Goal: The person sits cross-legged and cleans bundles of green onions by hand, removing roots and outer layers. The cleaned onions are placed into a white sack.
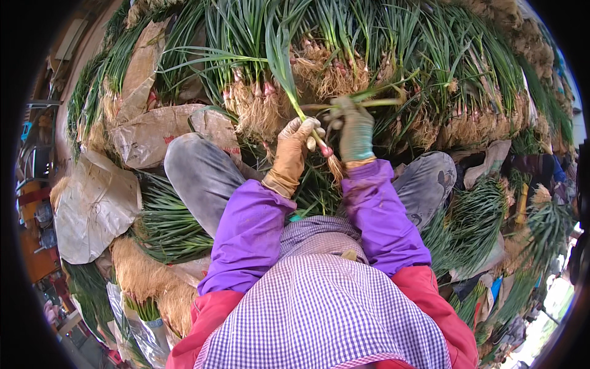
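Observation:
My left hand [297,136], in a tan glove, grips a young green garlic plant [302,115] by its lower stem. The pinkish bulb [326,151] and its pale roots point down toward my lap, while the long leaves slant up and away. Just to the right is my right hand [352,120], gloved with a green cuff and blurred by motion. Pale green leaf pieces [380,102] stick out to the right from its fingers, which look closed around them. Beyond both hands, bundled garlic plants [258,92] lie with roots toward me.
A torn plastic-woven sack [156,133] lies beyond my left knee [198,170]. More green bundles [175,221] and a mass of roots [143,272] lie to the left. Further bundles [474,226] spread past my right knee [428,184]. Loose leaves [318,189] lie between my legs.

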Motion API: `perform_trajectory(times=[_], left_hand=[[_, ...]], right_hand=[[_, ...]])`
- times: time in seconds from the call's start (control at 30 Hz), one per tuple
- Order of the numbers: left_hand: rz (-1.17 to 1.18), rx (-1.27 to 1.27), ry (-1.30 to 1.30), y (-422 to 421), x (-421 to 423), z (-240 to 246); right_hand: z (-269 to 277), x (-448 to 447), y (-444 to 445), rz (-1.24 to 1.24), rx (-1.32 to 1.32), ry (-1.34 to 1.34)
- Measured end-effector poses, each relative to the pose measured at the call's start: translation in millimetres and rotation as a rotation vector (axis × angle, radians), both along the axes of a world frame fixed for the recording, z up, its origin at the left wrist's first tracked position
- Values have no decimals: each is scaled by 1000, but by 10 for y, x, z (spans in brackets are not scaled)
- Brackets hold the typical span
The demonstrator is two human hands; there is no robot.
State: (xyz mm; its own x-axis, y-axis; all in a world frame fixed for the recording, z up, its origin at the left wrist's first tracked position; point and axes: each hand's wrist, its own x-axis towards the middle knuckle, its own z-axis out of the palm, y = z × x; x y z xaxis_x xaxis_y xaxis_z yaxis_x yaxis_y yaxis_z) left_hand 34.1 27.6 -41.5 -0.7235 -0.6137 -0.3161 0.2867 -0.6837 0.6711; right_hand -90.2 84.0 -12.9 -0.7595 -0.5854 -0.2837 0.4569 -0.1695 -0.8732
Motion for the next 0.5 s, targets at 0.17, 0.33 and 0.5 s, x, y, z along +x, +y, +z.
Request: perform_trajectory(times=[0.17, 0.33, 0.5], left_hand=[[-118, -126, -28, -113, 187, 74], [-256, -248, -176, -58, 405, 216], [95, -126, -282, -32, 220, 182]], right_hand=[[-976, -380, 596, 1424, 1048, 956], [174, -181, -201, 685, 291, 24], [34, 35, -454, 467, -86, -485]])
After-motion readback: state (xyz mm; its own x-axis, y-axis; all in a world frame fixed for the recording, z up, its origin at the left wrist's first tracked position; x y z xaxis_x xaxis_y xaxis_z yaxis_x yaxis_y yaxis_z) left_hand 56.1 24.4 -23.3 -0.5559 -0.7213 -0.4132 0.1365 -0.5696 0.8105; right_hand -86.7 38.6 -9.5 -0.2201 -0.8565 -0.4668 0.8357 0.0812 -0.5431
